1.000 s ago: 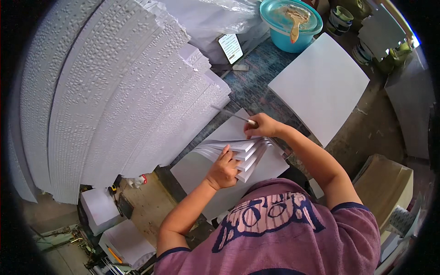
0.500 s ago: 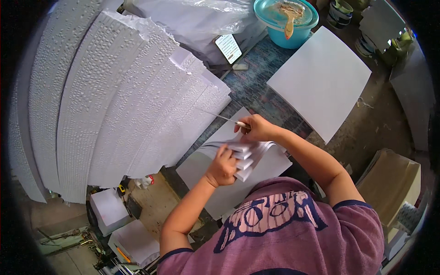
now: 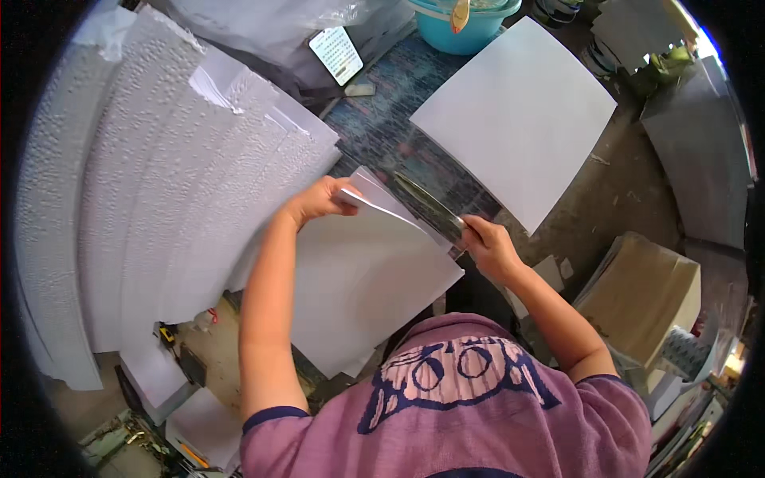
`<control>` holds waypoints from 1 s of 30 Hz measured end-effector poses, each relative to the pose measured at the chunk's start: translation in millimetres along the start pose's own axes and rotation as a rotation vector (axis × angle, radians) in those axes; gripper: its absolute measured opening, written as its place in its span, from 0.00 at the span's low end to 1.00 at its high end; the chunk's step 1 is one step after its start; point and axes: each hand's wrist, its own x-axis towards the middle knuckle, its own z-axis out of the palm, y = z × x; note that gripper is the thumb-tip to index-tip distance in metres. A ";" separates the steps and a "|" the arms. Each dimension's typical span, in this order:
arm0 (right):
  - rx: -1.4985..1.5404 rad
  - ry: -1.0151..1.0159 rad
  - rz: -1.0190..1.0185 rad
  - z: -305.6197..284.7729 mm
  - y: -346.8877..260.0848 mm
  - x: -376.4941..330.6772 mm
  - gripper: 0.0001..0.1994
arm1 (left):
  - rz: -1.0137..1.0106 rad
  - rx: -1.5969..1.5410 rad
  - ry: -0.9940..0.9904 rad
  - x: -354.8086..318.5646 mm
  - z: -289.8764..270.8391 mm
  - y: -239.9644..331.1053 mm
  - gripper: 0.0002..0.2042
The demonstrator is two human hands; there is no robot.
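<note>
My left hand (image 3: 323, 199) is closed on the raised far edge of white paper sheets (image 3: 370, 275), thumb and fingers pinching it. The sheets lie in front of my body and curl up toward that hand. In my right hand (image 3: 490, 248) is a long-bladed knife (image 3: 430, 205), its handle wrapped by the fingers. The blade points up and to the left, beside the sheets' far right edge. I cannot tell whether it touches the paper.
Tall stacks of white paper with bumpy edges (image 3: 179, 199) fill the left. Another white paper stack (image 3: 518, 115) lies at the far right on the dark tabletop (image 3: 378, 123). Behind are a lit phone (image 3: 336, 56) and a turquoise tub (image 3: 454, 32) with a brush (image 3: 460, 14). A wrapped bundle (image 3: 637, 291) stands right.
My left hand has moved left and away from me, from the fanned folds to the sheet edge. The knife has swung round from pointing left, its broad blade now showing. The view has shifted too.
</note>
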 end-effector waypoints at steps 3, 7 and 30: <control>-0.174 -0.186 0.162 -11.3 11.0 -5.2 0.11 | -0.002 0.002 -0.097 -3.1 -8.7 6.6 0.13; -0.420 -0.469 0.069 -26.7 41.4 5.7 0.15 | -0.025 0.058 -0.132 0.5 -18.1 8.0 0.13; -0.543 -0.948 0.037 1.8 43.7 -18.8 0.09 | 0.523 0.060 0.626 27.9 38.2 -55.9 0.11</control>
